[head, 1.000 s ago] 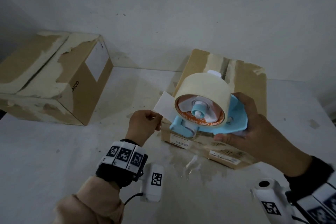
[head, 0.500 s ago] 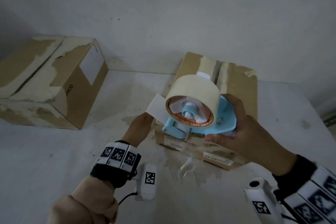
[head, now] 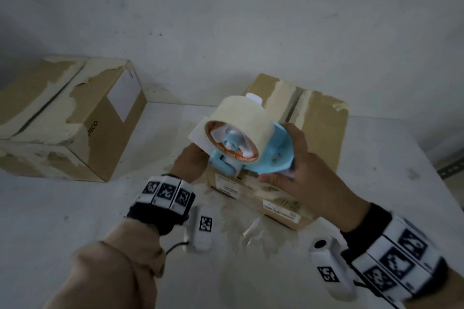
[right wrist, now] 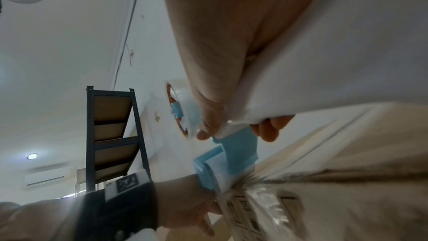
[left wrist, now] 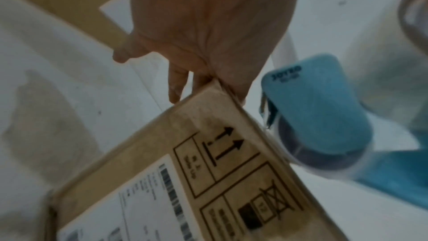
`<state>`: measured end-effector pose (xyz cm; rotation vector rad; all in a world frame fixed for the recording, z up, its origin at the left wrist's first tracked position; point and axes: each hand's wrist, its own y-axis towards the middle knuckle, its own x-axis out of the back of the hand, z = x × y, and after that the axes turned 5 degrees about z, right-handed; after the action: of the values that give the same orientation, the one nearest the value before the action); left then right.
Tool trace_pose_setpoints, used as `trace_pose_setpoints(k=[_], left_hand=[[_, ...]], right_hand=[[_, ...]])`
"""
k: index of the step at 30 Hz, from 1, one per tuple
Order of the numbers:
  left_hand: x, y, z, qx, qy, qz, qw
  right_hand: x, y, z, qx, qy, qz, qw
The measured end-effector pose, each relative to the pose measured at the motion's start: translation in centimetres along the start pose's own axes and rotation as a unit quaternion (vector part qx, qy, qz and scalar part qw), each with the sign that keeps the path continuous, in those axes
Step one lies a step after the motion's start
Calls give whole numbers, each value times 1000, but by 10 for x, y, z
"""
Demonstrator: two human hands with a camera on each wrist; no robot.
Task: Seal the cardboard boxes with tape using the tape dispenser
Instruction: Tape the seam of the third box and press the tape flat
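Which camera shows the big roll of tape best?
The head view: the whole tape roll shows on the blue tape dispenser gripped by the right hand. The left wrist view catches only a blurred edge at the right border. The right wrist view shows a sliver behind the thumb.

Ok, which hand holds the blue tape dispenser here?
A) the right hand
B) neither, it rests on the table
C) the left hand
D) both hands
A: the right hand grips the blue tape dispenser by its handle above the nearer cardboard box, while the left hand is at that box's near corner.
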<state>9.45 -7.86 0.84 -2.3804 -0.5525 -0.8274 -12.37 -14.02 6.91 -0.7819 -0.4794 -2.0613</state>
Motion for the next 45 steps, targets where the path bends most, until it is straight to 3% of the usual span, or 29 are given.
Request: trace_pose_setpoints(k=[2,7,10,16,23,25,28,32,37,45], left_hand=[[7,9,-3,18,-7,-29,999],[8,3,4,-48,-60,13,997],[9,-3,3,-30,-76,3,997],[7,-3,2,-58,-100,-13,993],[5,-6,2,-72,-31,-21,997],[3,-6,1,-43,-6,-37,998],[-3,-17,-11,-3,138,-67,988],[-28,-37,-31,-99,301,-52,947],[-33,-31,-34,-78,335,-15,939],[-38,-39,-33,-65,346,-43,935]], right_hand=[[-2,10,5,3,-25,4,1000],[-3,15,7,-10,-49,9,999],[-5,15,4,-1,-58,11,998],[12,4,-11,2,-39,24,999],[46,-56,-45,-40,7,6,999],[41,-57,-45,-39,6,-7,999],[34,-58,-49,-11,-2,-46,999],[33,-60,-49,-4,-18,-55,998],[36,-58,-43,-7,-59,-46,997],[47,-62,-35,-23,-80,9,996]])
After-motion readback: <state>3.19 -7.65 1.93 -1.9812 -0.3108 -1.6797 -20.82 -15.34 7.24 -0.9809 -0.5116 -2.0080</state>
